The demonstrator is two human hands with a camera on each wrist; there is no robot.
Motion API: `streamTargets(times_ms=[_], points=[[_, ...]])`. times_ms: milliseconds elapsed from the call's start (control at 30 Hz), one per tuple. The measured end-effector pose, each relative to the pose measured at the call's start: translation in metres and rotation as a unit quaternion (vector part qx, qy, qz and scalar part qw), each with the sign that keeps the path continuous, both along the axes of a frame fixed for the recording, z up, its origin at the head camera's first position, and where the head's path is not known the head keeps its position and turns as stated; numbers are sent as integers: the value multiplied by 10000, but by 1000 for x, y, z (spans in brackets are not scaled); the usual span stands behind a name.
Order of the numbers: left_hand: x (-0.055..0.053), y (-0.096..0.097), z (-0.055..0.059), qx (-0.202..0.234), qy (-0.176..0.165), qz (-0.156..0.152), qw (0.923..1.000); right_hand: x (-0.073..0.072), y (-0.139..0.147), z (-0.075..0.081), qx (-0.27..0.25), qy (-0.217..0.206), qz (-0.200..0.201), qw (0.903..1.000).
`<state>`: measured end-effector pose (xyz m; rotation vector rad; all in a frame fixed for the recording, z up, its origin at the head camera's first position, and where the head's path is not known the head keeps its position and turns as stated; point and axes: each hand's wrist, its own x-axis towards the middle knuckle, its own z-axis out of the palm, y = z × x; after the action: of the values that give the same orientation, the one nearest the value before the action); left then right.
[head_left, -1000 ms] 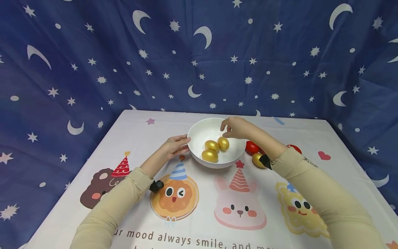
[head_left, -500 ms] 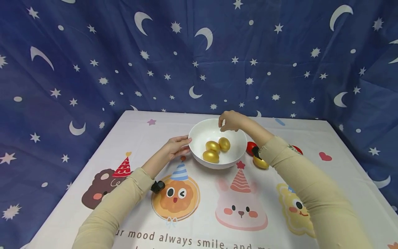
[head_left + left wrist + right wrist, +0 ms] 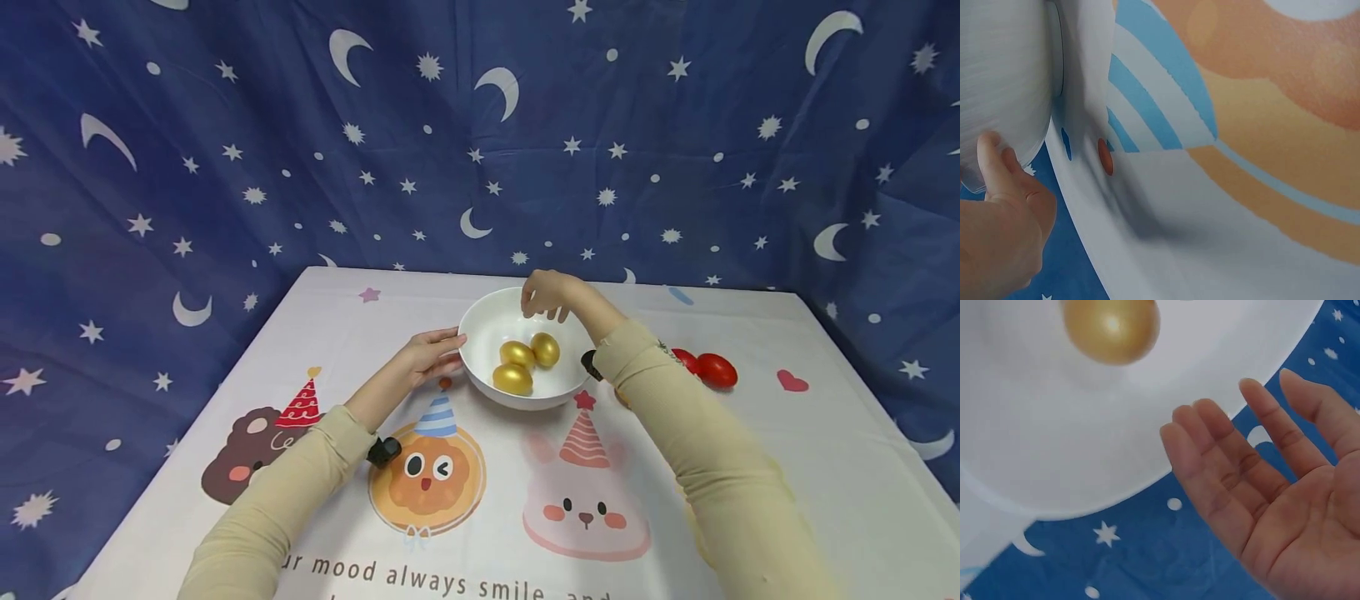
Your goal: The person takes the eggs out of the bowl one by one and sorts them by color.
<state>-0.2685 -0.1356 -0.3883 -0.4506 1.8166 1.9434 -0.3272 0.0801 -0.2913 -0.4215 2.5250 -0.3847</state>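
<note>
A white bowl (image 3: 487, 329) stands on the table with golden eggs (image 3: 545, 350) lying together inside it. At its left side my left hand (image 3: 427, 357) grips the wall, thumb at the rim and fingers against the outside. The left wrist view shows those fingers touching the bowl's outer wall (image 3: 1004, 69). My right hand (image 3: 551, 293) is over the bowl's far rim. In the right wrist view its palm (image 3: 1297, 531) faces the camera, fingers apart and slightly bent, holding nothing. A golden egg (image 3: 1112, 328) shows in the bowl there, away from the fingertips.
Red eggs (image 3: 717, 371) lie on the table to the right, one partly behind the right sleeve (image 3: 690, 433). Another golden egg (image 3: 622, 398) is mostly hidden by that sleeve. A blue star-and-moon curtain (image 3: 420, 167) hangs behind the printed white tablecloth (image 3: 825, 433).
My right hand has moved slightly back and left across the bowl's far rim, its sleeve now covering the nearer eggs and uncovering red ones farther right. The left hand stays on the bowl.
</note>
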Motion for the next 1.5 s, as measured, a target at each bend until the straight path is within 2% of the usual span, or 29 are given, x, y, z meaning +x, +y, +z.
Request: streamTargets(times_ms=[267, 533, 700, 967, 1133, 1233, 1500], points=[[-1, 2, 4, 1, 65, -49, 10000, -10, -2, -7, -52, -152, -252, 9996], [1, 0, 2, 42, -17, -70, 10000, -16, -1, -21, 73, -829, -611, 9947], [1, -1, 2, 66, 7, -28, 10000, -19, 1, -29, 274, -881, -745, 9929], [1, 0, 2, 8, -45, -48, 10000, -19, -2, -34, 351, -1458, -1101, 9825], [1, 0, 1, -15, -11, -75, 10000, -20, -6, -36, 599, -1569, -1027, 9804], [1, 0, 0, -44, -4, -108, 9999, -20, -8, -38, 787, -1560, -819, 9812], [0, -1, 0, -39, -10, -59, 10000, -16, -10, -39, 716, -1536, -709, 9830]])
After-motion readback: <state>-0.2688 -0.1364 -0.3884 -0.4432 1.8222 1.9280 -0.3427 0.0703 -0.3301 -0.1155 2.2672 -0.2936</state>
